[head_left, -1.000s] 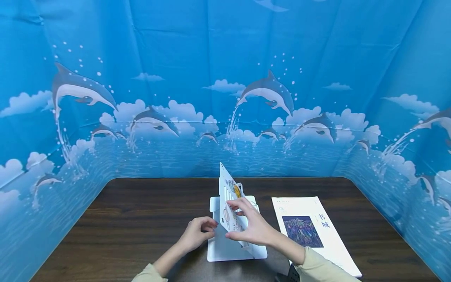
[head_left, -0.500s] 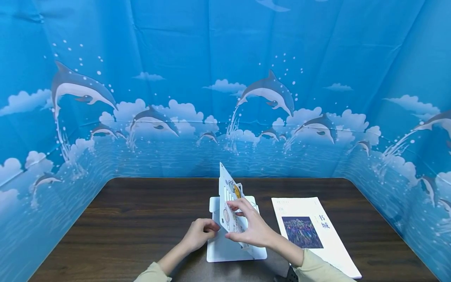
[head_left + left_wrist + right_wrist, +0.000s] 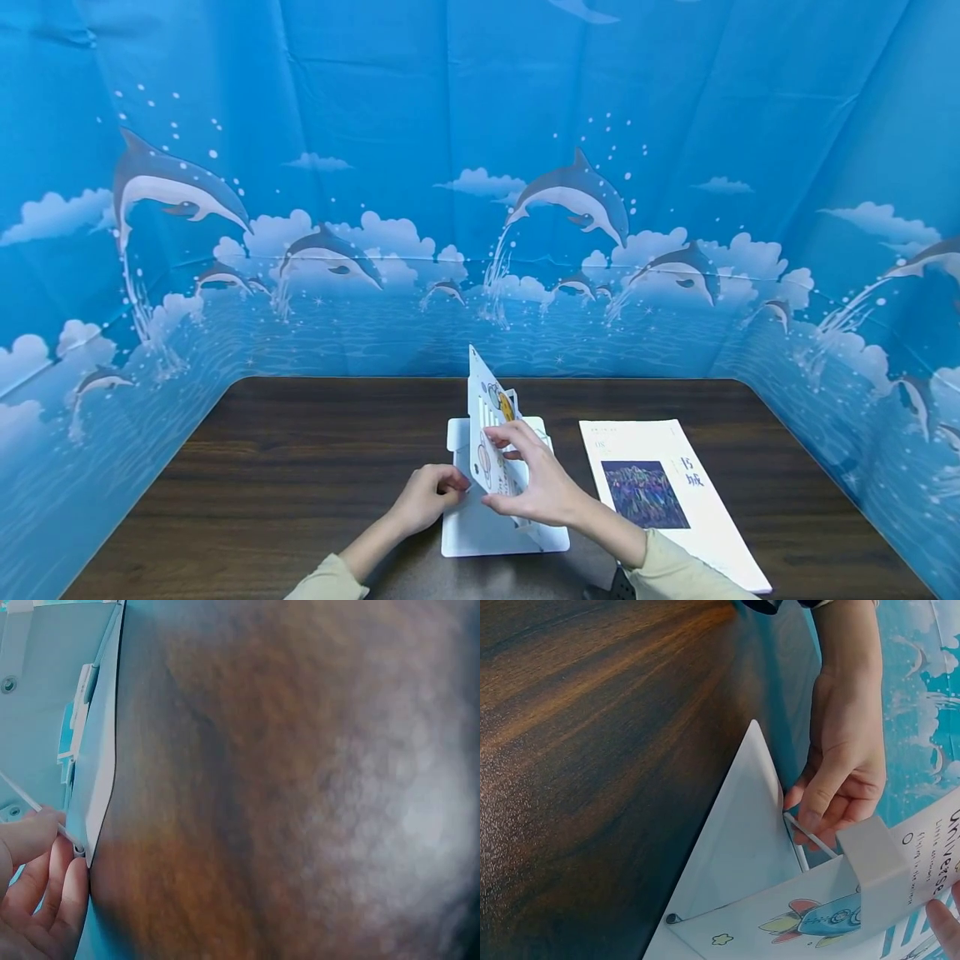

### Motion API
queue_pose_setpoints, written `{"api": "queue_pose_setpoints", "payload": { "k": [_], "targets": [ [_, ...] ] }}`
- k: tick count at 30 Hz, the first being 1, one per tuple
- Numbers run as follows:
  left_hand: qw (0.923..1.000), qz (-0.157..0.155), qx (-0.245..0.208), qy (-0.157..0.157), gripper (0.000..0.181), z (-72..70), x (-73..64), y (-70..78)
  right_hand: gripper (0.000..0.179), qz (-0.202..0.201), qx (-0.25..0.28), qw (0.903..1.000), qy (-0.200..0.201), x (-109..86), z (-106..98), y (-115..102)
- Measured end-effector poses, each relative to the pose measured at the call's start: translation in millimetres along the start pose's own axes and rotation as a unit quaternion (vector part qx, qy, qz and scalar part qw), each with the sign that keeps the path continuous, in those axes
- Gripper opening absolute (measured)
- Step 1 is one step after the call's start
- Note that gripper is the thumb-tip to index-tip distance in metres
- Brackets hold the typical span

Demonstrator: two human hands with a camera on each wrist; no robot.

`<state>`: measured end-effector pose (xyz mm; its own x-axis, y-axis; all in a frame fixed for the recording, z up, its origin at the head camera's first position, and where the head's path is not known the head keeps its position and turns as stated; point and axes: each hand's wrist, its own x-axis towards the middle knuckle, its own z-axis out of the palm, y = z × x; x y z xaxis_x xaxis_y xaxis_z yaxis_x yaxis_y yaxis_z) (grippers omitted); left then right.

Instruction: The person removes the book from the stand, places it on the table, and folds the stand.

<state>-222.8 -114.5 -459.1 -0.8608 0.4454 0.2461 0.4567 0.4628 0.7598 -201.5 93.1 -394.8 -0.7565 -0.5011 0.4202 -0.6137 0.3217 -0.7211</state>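
A white book stand [image 3: 480,454] with cartoon prints is unfolded on the table, its panel tilted up over a flat base plate [image 3: 498,540]. My left hand [image 3: 426,500] is at the stand's left side. In the right wrist view, its thumb and fingers pinch a thin white wire rod [image 3: 814,836] between panel and base; the left wrist view also shows the rod [image 3: 30,799] at the fingertips. My right hand [image 3: 542,485] grips the panel, fingers on the printed face and thumb near the lower edge. Its fingertips [image 3: 943,926] show beside the slots in the right wrist view.
To the right of the stand lies a white magazine [image 3: 716,517] with a dark picture on its cover. The dark wood table [image 3: 300,467] is ringed at the back and sides by a blue dolphin curtain [image 3: 405,333].
My left hand has moved slightly right, its fingers now closed in at the panel's lower left edge. The right hand and the stand hold almost the same position.
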Motion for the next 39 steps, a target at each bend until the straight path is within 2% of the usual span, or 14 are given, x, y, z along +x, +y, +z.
{"api": "queue_pose_setpoints", "payload": {
  "k": [9,15,18,27,39],
  "targets": [
    [0.9999,-0.009,-0.001,-0.01,0.003,1.7,0.5,-1.0,0.067,-0.017,0.0,0.9993,0.033,-4.4,-2.8,0.3],
    [0.9997,-0.015,0.017,-0.01,0.004,2.1,2.3,-1.1,0.072,-0.057,0.025,0.9963,0.06,-8.8,-10.5,5.4],
    [0.9995,-0.019,0.02,-0.012,0.005,1.8,2.4,-1.0,0.069,-0.065,0.044,0.9948,0.065,-12.1,-15.1,8.4],
    [0.9994,-0.015,0.031,-0.003,0.004,1.9,2.0,0.0,0.064,-0.057,0.079,0.9922,0.078,-20.9,-24.7,8.0],
    [0.9984,-0.013,0.054,-0.009,0.006,3.4,4.3,-0.4,0.063,-0.042,0.065,0.9929,0.09,-27.3,-29.9,16.4]
  ]
}}
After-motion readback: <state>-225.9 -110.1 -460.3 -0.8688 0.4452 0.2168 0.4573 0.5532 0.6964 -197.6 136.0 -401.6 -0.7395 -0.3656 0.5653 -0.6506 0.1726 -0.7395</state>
